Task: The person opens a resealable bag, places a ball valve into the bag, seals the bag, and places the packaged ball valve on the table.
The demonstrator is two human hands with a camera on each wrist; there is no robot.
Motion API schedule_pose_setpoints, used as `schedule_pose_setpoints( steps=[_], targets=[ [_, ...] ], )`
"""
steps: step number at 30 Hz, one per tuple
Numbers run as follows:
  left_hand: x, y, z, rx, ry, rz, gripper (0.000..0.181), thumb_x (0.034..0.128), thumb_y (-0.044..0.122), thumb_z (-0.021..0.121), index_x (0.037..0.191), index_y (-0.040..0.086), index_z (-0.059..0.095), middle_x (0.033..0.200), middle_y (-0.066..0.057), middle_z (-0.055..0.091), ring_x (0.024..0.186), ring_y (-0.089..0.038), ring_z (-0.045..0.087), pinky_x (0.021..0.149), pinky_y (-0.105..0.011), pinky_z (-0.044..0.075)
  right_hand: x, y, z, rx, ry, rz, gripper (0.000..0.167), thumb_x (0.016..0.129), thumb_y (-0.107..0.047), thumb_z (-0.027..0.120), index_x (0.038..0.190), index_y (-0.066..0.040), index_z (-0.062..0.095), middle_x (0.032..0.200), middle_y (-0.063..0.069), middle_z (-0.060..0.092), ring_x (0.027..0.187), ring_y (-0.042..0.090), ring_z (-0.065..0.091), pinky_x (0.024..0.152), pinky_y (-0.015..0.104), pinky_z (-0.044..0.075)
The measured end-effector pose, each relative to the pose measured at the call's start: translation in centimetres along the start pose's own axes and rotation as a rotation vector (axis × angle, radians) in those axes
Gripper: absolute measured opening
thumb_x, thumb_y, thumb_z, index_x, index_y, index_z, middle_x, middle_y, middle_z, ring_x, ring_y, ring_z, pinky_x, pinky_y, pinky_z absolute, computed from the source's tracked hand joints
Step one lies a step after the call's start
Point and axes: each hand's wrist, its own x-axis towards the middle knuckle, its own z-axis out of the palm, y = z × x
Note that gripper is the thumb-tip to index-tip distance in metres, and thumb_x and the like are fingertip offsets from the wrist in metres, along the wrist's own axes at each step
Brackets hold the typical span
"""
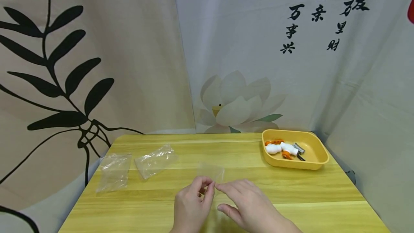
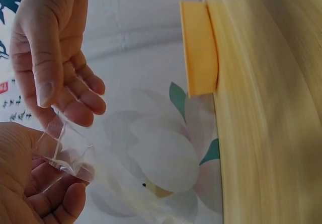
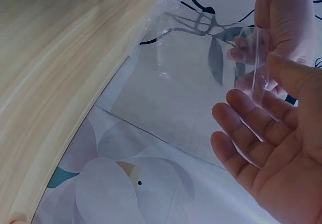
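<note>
A clear plastic bag (image 1: 210,171) is held up near the front middle of the table. My left hand (image 1: 193,204) pinches its near edge between thumb and fingers. The tip of my right index finger meets that same edge, while the thumb of my right hand (image 1: 250,202) stands apart below. In the left wrist view, the bag's creased corner (image 2: 70,151) lies across the left fingers. The right wrist view has the see-through sheet of the bag (image 3: 176,78) spread out beside the loosely extended fingers of my right hand (image 3: 282,148).
Two more clear bags, one at the left (image 1: 114,172) and one right of it (image 1: 155,161), lie on the table (image 1: 323,197). At the back right, a yellow tray (image 1: 315,150) contains white, orange and grey parts. A printed curtain (image 1: 145,64) hangs behind the table.
</note>
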Motion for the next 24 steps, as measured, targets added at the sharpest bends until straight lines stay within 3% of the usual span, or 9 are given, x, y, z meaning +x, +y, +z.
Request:
schedule_pose_setpoints(
  steps=[4, 7, 11, 14, 18, 21, 24],
  targets=[
    [0.1, 0.2, 0.1, -0.022, 0.004, -0.017, 0.027, 0.0777, -0.002, 0.089, 0.091, 0.011, 0.069, 0.076, 0.005, 0.078, 0.057, 0.003, 0.065, 0.053, -0.007, 0.051, 0.1, 0.3, 0.3, -0.075, 0.046, -0.053, 0.040, 0.087, -0.029, 0.087, 0.122, -0.015, 0.074, 0.109, -0.009, 0.078, 0.097, 0.011, 0.074, 0.084, 0.034, 0.061],
    [0.1, 0.3, 0.1, -0.052, 0.002, -0.053, 0.025, 0.0799, -0.002, 0.088, 0.090, 0.012, 0.069, 0.075, 0.006, 0.077, 0.057, 0.004, 0.064, 0.053, -0.006, 0.049, 0.2, 0.6, 0.6, -0.136, 0.093, -0.076, 0.015, 0.101, -0.029, 0.073, 0.110, -0.018, 0.077, 0.101, -0.010, 0.078, 0.091, 0.011, 0.074, 0.081, 0.031, 0.059],
    [0.1, 0.3, 0.1, -0.079, -0.019, -0.075, 0.025, 0.0811, -0.002, 0.087, 0.090, 0.013, 0.069, 0.076, 0.007, 0.077, 0.058, 0.006, 0.063, 0.053, -0.005, 0.048, 0.2, 1.0, 0.8, -0.153, 0.151, -0.088, 0.031, 0.113, -0.031, 0.052, 0.097, -0.020, 0.076, 0.091, -0.012, 0.077, 0.086, 0.009, 0.073, 0.077, 0.029, 0.059],
    [0.0, 0.1, -0.2, -0.080, -0.064, -0.048, 0.026, 0.0804, -0.001, 0.089, 0.093, 0.013, 0.070, 0.078, 0.006, 0.078, 0.061, 0.006, 0.064, 0.054, -0.006, 0.049, 0.2, 1.2, 0.8, -0.140, 0.165, -0.106, 0.024, 0.109, -0.026, 0.058, 0.094, -0.020, 0.075, 0.089, -0.012, 0.076, 0.085, 0.009, 0.073, 0.077, 0.028, 0.059],
    [0.0, -0.7, -0.8, -0.057, -0.118, 0.073, 0.022, 0.0856, 0.008, 0.088, 0.101, 0.012, 0.072, 0.093, 0.002, 0.080, 0.066, 0.001, 0.068, 0.058, -0.007, 0.051, 0.0, 1.5, 0.7, -0.124, 0.151, -0.117, 0.018, 0.105, -0.025, 0.062, 0.093, -0.020, 0.074, 0.089, -0.012, 0.075, 0.085, 0.009, 0.072, 0.078, 0.028, 0.058],
    [0.1, -1.4, -1.0, -0.018, -0.118, 0.248, 0.007, 0.1014, 0.020, 0.075, 0.103, 0.013, 0.073, 0.112, -0.002, 0.078, 0.072, -0.005, 0.069, 0.064, -0.011, 0.054, -0.1, 1.7, 0.5, -0.112, 0.145, -0.114, 0.021, 0.107, -0.027, 0.059, 0.092, -0.021, 0.074, 0.088, -0.012, 0.075, 0.085, 0.008, 0.072, 0.078, 0.027, 0.058],
    [0.4, -2.0, -1.2, 0.031, -0.112, 0.449, 0.023, 0.1115, 0.028, 0.058, 0.100, 0.017, 0.074, 0.126, -0.005, 0.075, 0.079, -0.009, 0.069, 0.068, -0.017, 0.057, -0.2, 1.9, 0.3, -0.102, 0.147, -0.116, 0.017, 0.105, -0.026, 0.064, 0.093, -0.020, 0.074, 0.088, -0.012, 0.075, 0.085, 0.008, 0.072, 0.077, 0.026, 0.057]
  ],
)
